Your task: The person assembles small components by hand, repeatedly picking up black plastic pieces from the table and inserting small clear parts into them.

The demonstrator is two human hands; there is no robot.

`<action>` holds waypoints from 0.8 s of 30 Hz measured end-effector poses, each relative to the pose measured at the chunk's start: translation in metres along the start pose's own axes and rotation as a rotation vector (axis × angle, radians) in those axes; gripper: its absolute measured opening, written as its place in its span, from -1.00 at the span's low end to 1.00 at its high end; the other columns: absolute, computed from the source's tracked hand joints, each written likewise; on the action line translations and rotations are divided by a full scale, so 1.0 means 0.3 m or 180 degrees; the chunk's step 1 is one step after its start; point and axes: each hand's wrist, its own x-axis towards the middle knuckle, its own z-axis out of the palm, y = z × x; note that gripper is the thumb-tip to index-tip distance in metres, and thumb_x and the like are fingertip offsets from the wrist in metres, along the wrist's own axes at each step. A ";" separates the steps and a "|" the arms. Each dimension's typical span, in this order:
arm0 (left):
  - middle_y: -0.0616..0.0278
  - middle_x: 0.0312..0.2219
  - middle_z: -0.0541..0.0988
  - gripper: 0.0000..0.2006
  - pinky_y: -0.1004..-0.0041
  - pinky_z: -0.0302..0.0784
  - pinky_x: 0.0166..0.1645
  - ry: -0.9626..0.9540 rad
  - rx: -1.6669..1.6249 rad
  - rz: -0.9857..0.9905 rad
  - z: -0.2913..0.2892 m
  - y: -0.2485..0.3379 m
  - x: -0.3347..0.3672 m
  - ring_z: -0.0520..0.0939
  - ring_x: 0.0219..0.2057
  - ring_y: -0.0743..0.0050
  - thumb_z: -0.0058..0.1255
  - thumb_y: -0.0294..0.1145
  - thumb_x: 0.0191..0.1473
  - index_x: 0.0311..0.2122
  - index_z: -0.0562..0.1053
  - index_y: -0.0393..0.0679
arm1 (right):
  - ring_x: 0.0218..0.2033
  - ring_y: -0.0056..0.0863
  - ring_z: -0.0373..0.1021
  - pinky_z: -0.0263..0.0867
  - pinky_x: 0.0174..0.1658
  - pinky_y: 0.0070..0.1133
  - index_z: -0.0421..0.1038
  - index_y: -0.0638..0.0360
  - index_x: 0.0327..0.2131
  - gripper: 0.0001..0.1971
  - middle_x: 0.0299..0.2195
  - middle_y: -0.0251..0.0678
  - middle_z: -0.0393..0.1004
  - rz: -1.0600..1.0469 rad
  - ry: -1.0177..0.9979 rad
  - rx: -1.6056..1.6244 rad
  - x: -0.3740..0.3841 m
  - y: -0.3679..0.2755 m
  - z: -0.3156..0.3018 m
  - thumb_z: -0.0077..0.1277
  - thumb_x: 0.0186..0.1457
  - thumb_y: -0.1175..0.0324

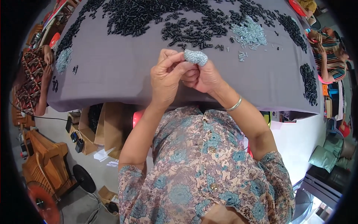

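My two hands meet above the near half of the grey cloth-covered table [123, 80]. My left hand [164, 76] is closed, its thumb and forefinger pinched together against the right hand. My right hand [207, 77] is closed too, fingers curled inward; a grey knitted cover [195, 57] appears to sit over its thumb. Whatever small piece the fingers hold is hidden between them. Just beyond lies a wide spread of small black cylindrical parts [194, 31]. To its right is a heap of small clear pale-blue parts [249, 33], with a small cluster of clear pieces [242, 56] nearer me.
At the left table edge sits a person in a patterned top [31, 74], by another clear heap [63, 60]. A person in a striped top [330, 56] sits at the right, near black piles [308, 84]. Cardboard boxes [112, 125] and a wooden chair [46, 156] stand below left.
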 end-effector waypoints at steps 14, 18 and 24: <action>0.37 -0.41 0.51 -0.84 0.66 0.41 -0.26 0.0375 0.0724 -0.0087 -0.063 0.033 0.054 0.48 -0.39 0.70 0.12 -0.59 -0.03 -0.27 0.53 -0.28 | -0.78 -0.85 -0.12 -0.30 -0.73 -0.74 0.24 0.00 -0.63 -0.58 -0.75 -0.65 0.04 -0.0121 0.0528 -0.1110 -0.016 -0.127 0.029 -0.09 0.16 -0.04; 0.39 -0.47 0.52 -0.85 0.66 0.39 -0.30 0.0572 0.2410 0.0092 -0.201 0.031 0.102 0.46 -0.44 0.71 0.15 -0.48 -0.01 -0.31 0.53 -0.29 | -0.69 -0.81 0.04 -0.04 -0.65 -0.74 0.40 0.10 -0.55 -0.69 -0.71 -0.58 0.18 -0.1134 0.1450 -0.2920 -0.042 -0.243 -0.028 0.00 0.11 0.10; 0.13 -0.43 0.54 -0.85 0.35 0.46 -0.26 0.0627 0.3661 0.0152 -0.320 0.034 0.117 0.57 -0.41 0.18 0.14 -0.45 -0.10 -0.34 0.56 -0.20 | -0.56 -0.63 0.29 0.23 -0.48 -0.58 0.42 0.26 -0.47 -0.78 -0.60 -0.34 0.42 -0.1038 0.0639 -0.4777 -0.117 -0.178 -0.087 0.13 0.00 0.29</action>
